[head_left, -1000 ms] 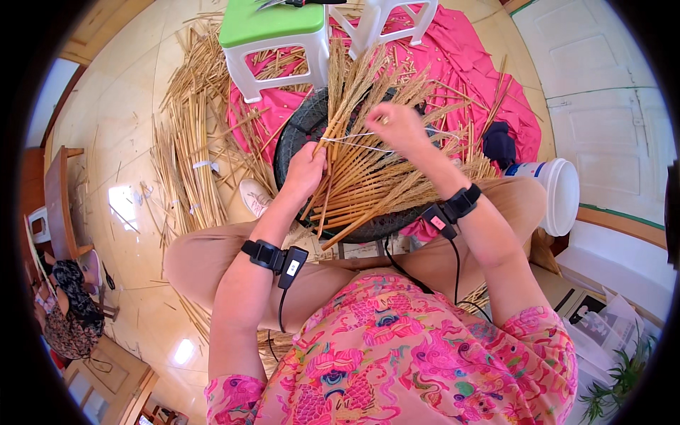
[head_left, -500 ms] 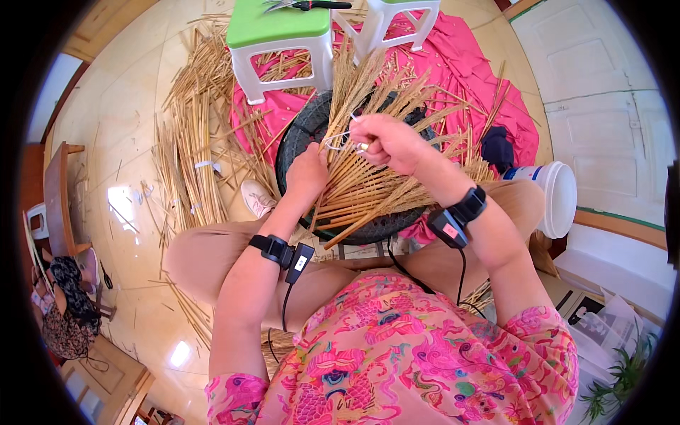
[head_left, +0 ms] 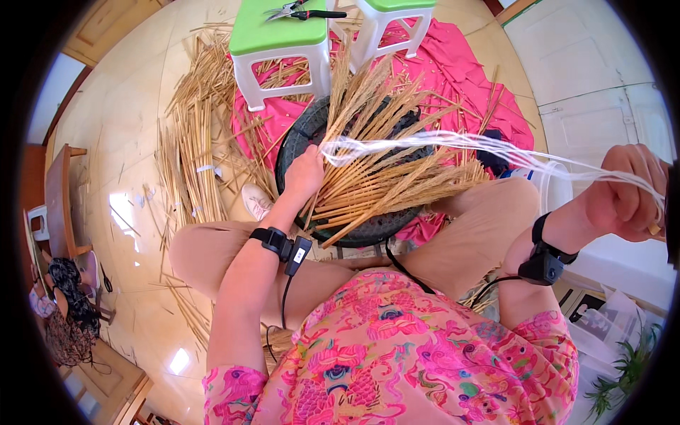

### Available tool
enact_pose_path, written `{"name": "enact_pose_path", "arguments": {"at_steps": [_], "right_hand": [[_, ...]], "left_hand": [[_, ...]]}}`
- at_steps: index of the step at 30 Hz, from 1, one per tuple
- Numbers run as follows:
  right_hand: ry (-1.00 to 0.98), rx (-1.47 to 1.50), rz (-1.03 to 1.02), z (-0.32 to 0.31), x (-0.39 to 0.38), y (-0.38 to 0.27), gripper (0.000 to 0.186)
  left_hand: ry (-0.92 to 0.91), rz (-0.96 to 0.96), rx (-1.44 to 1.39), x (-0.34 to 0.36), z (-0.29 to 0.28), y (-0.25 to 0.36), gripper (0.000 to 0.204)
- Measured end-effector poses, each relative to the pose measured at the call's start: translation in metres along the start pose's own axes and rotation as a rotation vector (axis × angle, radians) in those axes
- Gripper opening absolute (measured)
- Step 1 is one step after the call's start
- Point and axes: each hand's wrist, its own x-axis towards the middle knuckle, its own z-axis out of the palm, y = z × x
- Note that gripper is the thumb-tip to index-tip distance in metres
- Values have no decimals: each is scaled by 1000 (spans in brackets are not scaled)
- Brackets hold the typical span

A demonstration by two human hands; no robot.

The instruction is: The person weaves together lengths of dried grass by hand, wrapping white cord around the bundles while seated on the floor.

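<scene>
Left hand (head_left: 304, 172) on a fan of plumed stalks (head_left: 375, 170), white string (head_left: 460, 139) running right to the right hand (head_left: 629, 191).

Loose straw (head_left: 188, 166) lies in long heaps on the tiled floor (head_left: 131, 106) at left; right of it, on the far side, a green-topped stool (head_left: 276, 34) carries shears (head_left: 304, 13). The left hand's grip is closed, pinching the fan's left edge where the string meets it; its fingertips are partly hidden. The fan spreads over a dark round base (head_left: 283, 159), plumes pointing far and right, stalk ends near. The string crosses above it in several strands, past pink cloth (head_left: 460, 60) and a white bucket (head_left: 556, 188), into the right hand, whose fingers curl tightly around it, well apart from the stalks.
</scene>
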Motion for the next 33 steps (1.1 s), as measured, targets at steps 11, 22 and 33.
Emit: {"name": "enact_pose_path", "arguments": {"at_steps": [11,22,33], "right_hand": [[363,-1729,875,-182,-93,31,20],[64,-1177,1141,-159,-98,123,22],[-291,-1265,1173,-148,-139,203,22]], "left_hand": [[-164,-135,60,20,18,-31,33],[76,25,-123,56,-12,-6,33],[-542,-574,-811,67,-16,-9,46]]}}
